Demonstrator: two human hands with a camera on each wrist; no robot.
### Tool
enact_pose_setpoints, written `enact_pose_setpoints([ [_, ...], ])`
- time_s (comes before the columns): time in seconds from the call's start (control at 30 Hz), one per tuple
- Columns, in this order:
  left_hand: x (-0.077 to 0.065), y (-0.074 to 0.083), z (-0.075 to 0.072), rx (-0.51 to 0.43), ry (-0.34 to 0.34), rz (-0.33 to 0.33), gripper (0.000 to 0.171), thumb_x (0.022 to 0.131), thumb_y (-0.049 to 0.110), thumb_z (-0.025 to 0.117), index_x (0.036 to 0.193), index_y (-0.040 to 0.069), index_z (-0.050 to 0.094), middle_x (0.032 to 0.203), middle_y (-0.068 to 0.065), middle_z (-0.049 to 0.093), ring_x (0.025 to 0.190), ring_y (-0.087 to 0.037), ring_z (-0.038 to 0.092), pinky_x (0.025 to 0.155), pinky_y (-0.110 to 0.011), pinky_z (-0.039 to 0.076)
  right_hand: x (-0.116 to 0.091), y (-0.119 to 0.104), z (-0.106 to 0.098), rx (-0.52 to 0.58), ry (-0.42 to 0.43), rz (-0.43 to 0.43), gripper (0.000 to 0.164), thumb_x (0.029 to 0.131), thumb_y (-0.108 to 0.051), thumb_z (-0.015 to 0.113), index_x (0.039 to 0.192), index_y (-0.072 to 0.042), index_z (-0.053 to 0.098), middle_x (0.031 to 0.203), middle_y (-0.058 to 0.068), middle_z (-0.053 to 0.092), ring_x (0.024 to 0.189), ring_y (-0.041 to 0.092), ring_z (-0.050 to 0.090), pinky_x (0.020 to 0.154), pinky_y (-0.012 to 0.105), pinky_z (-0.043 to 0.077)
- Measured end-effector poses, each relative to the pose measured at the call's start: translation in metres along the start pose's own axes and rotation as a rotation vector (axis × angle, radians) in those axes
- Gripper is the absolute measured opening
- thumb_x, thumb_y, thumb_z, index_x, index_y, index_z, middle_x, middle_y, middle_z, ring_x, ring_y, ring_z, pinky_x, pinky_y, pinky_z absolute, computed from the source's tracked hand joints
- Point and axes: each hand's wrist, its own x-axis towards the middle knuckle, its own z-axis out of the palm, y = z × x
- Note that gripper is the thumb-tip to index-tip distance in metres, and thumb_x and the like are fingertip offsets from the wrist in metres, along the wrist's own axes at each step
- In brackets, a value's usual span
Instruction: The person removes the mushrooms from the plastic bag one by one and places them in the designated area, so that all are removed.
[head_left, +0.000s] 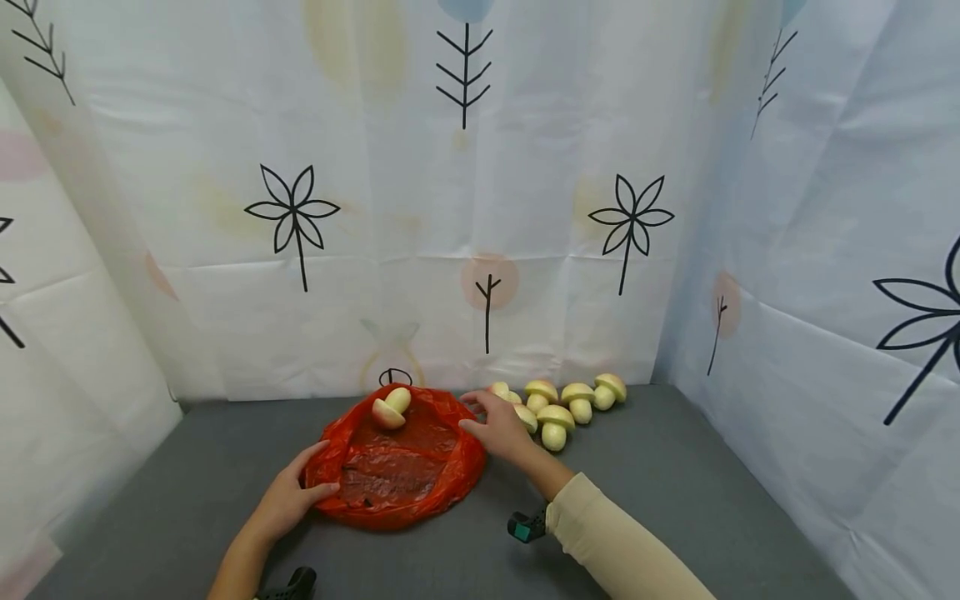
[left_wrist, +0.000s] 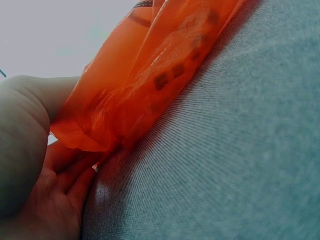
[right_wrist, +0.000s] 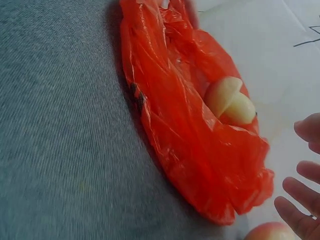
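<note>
A red plastic bag (head_left: 393, 508) lies with its mouth spread wide on the table. One toy mushroom (head_left: 392, 408) with a pale stem sits inside near its back edge; the right wrist view shows this mushroom (right_wrist: 230, 101) too. At the bag's left rim, my left hand (head_left: 288, 496) holds the plastic (left_wrist: 115, 110) between thumb and fingers. My right hand (head_left: 498, 427) hovers at the right rim with loosely bent fingers and nothing in them. In the right wrist view its fingers (right_wrist: 300, 192) are apart from the bag.
Several more toy mushrooms, such as a front one (head_left: 555, 425) and a far one (head_left: 610, 390), lie just right of my right hand. The grey table (head_left: 675, 500) meets patterned white curtains (head_left: 375, 292) at the back and both sides.
</note>
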Motion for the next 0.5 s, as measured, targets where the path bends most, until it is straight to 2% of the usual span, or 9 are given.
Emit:
enact_pose_setpoints([
  [0.2,0.0,-0.002,0.0,-0.004,0.001,0.001,0.081,0.089,0.031,0.071,0.151,0.004,0.027,0.151,-0.032,0.024,0.136,-0.05,0.025,0.105,-0.064,0.026,0.012,-0.005,0.015,-0.011,0.006,0.017,0.038,0.089,-0.013,0.071,0.124,0.001,0.061,0.12,0.017,0.061,0.104,0.035,0.059,0.085,0.046,0.05],
  [0.5,-0.001,-0.001,0.0,0.0,0.006,0.011,0.081,0.088,0.03,0.072,0.15,0.003,0.029,0.151,-0.032,0.025,0.136,-0.05,0.025,0.105,-0.064,0.026,0.027,-0.019,0.03,-0.014,-0.031,0.135,0.046,0.09,-0.022,0.072,0.131,-0.006,0.058,0.125,0.014,0.059,0.112,0.032,0.056,0.092,0.047,0.047],
])
